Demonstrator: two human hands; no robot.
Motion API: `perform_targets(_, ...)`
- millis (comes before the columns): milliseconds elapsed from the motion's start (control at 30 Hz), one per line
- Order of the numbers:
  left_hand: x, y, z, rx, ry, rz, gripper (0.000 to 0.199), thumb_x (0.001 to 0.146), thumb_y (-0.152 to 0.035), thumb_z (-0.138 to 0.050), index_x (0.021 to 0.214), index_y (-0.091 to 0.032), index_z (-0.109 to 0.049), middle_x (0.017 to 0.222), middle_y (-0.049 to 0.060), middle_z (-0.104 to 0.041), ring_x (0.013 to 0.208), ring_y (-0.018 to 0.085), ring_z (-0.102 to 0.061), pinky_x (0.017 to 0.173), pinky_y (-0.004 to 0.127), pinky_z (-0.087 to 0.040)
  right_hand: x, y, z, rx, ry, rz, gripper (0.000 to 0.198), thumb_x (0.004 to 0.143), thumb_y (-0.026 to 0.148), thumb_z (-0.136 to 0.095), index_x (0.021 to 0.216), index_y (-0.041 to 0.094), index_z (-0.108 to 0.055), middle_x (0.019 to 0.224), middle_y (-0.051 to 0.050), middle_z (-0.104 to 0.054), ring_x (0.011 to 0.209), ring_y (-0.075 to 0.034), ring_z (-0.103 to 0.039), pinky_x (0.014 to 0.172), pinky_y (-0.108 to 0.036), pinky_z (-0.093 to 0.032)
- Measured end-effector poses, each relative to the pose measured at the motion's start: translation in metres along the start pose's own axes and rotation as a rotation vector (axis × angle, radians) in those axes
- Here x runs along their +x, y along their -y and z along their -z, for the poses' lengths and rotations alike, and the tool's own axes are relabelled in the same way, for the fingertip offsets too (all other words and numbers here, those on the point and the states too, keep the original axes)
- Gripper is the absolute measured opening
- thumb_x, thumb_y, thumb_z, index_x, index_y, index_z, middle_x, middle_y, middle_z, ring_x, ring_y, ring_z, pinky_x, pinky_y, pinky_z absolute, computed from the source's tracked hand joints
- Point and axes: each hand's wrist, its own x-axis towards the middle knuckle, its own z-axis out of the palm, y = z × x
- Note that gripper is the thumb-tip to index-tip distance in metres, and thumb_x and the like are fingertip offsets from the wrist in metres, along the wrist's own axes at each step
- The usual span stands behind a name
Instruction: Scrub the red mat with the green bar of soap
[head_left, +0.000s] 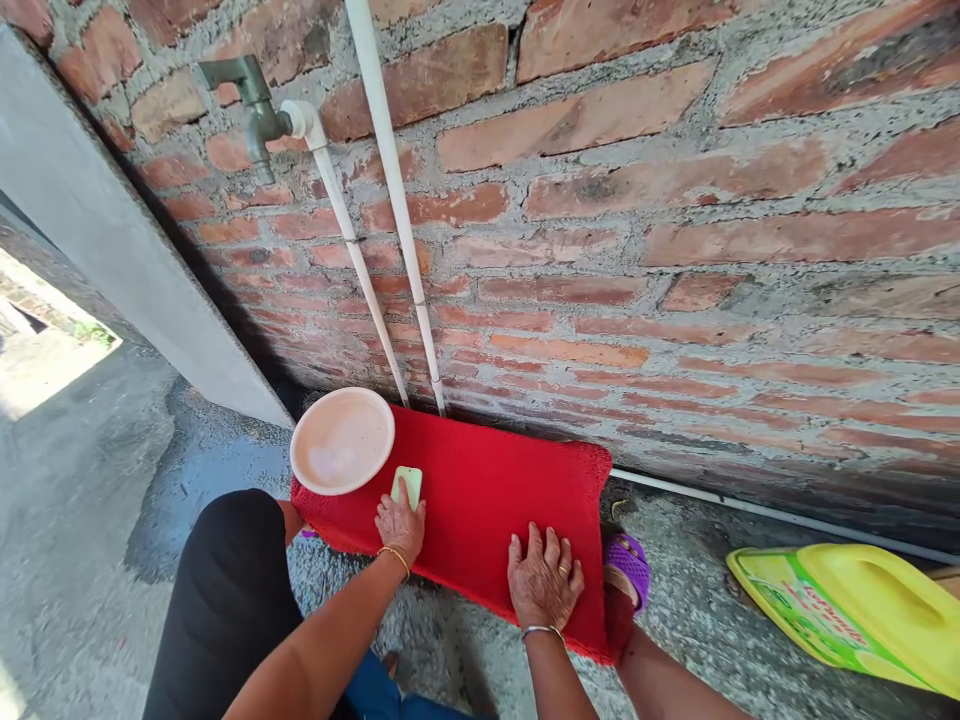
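Observation:
A red cloth (pixel 487 500) lies spread over a low, flat surface whose support is hidden. My left hand (pixel 400 522) grips a pale green bar of soap (pixel 409 482) against the cloth, with a finger stretched along its top. My right hand (pixel 545 580) rests flat on the right part of the cloth, fingers spread, holding nothing. Beyond my left hand, a pale pink basin (pixel 343 440) stands on the cloth's left end. What is in the basin is hard to make out.
A brick wall (pixel 562 290) rises behind the cloth, with white pipes (pixel 397 210) and a tap (pixel 259 115) at left. A yellow jug (pixel 855 610) lies on the concrete floor at right. My purple shoe (pixel 630 570) is beside the cloth. A grey slab (pixel 135 220) leans at left.

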Motion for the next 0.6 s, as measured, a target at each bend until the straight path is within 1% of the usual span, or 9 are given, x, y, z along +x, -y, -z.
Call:
perform_targets(100, -0.021, -0.022, -0.019, -0.011, -0.043, -0.243, 0.063, 0.085, -0.051, -0.053, 0.143, -0.033, -0.039, 0.112, 0.012, -0.058, 0.101, 0.027, -0.055, 0.087, 0.04, -0.042, 0.0, -0.002, -0.003, 0.004, -0.015, 0.008, 0.042, 0.091, 0.04, -0.042, 0.11, 0.015, -0.07, 0.118, -0.018, -0.062, 0.117, -0.033, -0.049, 0.095, -0.05, -0.033)
perform_targets(167, -0.022, -0.031, -0.023, -0.034, -0.054, -0.311, 0.062, 0.084, -0.053, -0.054, 0.142, -0.035, -0.041, 0.114, 0.01, -0.057, 0.101, 0.026, -0.054, 0.089, 0.041, -0.041, 0.0, -0.002, -0.004, 0.004, -0.019, 0.008, 0.041, 0.091, 0.04, -0.043, 0.11, 0.016, -0.07, 0.117, -0.018, -0.063, 0.115, -0.033, -0.05, 0.094, -0.051, -0.033)
perform_targets(233, -0.008, -0.032, -0.017, -0.057, -0.054, -0.272, 0.06, 0.086, -0.053, -0.051, 0.142, -0.035, -0.041, 0.112, 0.011, -0.058, 0.099, 0.026, -0.054, 0.086, 0.04, -0.043, 0.0, -0.002, -0.004, -0.008, -0.029, 0.015, 0.041, 0.091, 0.041, -0.043, 0.11, 0.015, -0.07, 0.117, -0.018, -0.063, 0.114, -0.033, -0.051, 0.094, -0.051, -0.033)
perform_targets(300, 0.016, -0.029, -0.004, -0.069, -0.044, -0.165, 0.059, 0.088, -0.052, -0.046, 0.143, -0.031, -0.039, 0.108, 0.012, -0.059, 0.095, 0.026, -0.056, 0.081, 0.038, -0.045, 0.001, -0.001, -0.002, -0.032, -0.038, 0.031, 0.042, 0.092, 0.04, -0.042, 0.109, 0.014, -0.07, 0.116, -0.018, -0.064, 0.113, -0.033, -0.051, 0.095, -0.05, -0.034)
perform_targets(367, 0.04, -0.025, 0.009, -0.067, -0.03, -0.06, 0.059, 0.089, -0.05, -0.043, 0.145, -0.029, -0.038, 0.11, 0.015, -0.058, 0.095, 0.027, -0.057, 0.077, 0.039, -0.046, 0.002, 0.0, 0.0, -0.054, -0.042, 0.046, 0.043, 0.092, 0.04, -0.042, 0.109, 0.013, -0.07, 0.116, -0.018, -0.064, 0.114, -0.033, -0.051, 0.095, -0.049, -0.035)
perform_targets(433, 0.052, -0.024, 0.015, -0.053, -0.016, 0.007, 0.06, 0.09, -0.049, -0.043, 0.145, -0.028, -0.037, 0.113, 0.017, -0.058, 0.097, 0.028, -0.057, 0.076, 0.04, -0.047, 0.003, 0.0, 0.002, -0.067, -0.044, 0.048, 0.043, 0.092, 0.04, -0.041, 0.108, 0.013, -0.07, 0.116, -0.018, -0.064, 0.114, -0.033, -0.051, 0.095, -0.048, -0.035)
perform_targets(500, 0.046, -0.03, 0.011, -0.031, -0.02, -0.015, 0.059, 0.089, -0.048, -0.044, 0.145, -0.028, -0.038, 0.113, 0.017, -0.057, 0.098, 0.028, -0.056, 0.079, 0.041, -0.046, 0.003, 0.001, 0.002, -0.079, -0.049, 0.048, 0.044, 0.093, 0.04, -0.04, 0.107, 0.012, -0.07, 0.115, -0.018, -0.064, 0.114, -0.033, -0.051, 0.096, -0.048, -0.034)
perform_targets(533, 0.037, -0.035, 0.004, -0.02, -0.032, -0.065, 0.059, 0.089, -0.047, -0.046, 0.144, -0.029, -0.038, 0.113, 0.016, -0.057, 0.098, 0.028, -0.056, 0.081, 0.042, -0.045, 0.003, 0.0, 0.002, -0.083, -0.051, 0.049, 0.044, 0.093, 0.04, -0.04, 0.107, 0.012, -0.07, 0.115, -0.018, -0.064, 0.114, -0.033, -0.052, 0.096, -0.048, -0.034)
perform_targets(600, 0.011, -0.048, -0.012, -0.008, -0.065, -0.231, 0.06, 0.087, -0.049, -0.05, 0.144, -0.033, -0.039, 0.116, 0.014, -0.057, 0.101, 0.027, -0.054, 0.089, 0.045, -0.042, 0.003, 0.0, 0.001, -0.088, -0.05, 0.053, 0.043, 0.092, 0.04, -0.041, 0.107, 0.013, -0.07, 0.116, -0.018, -0.064, 0.114, -0.032, -0.052, 0.096, -0.049, -0.035)
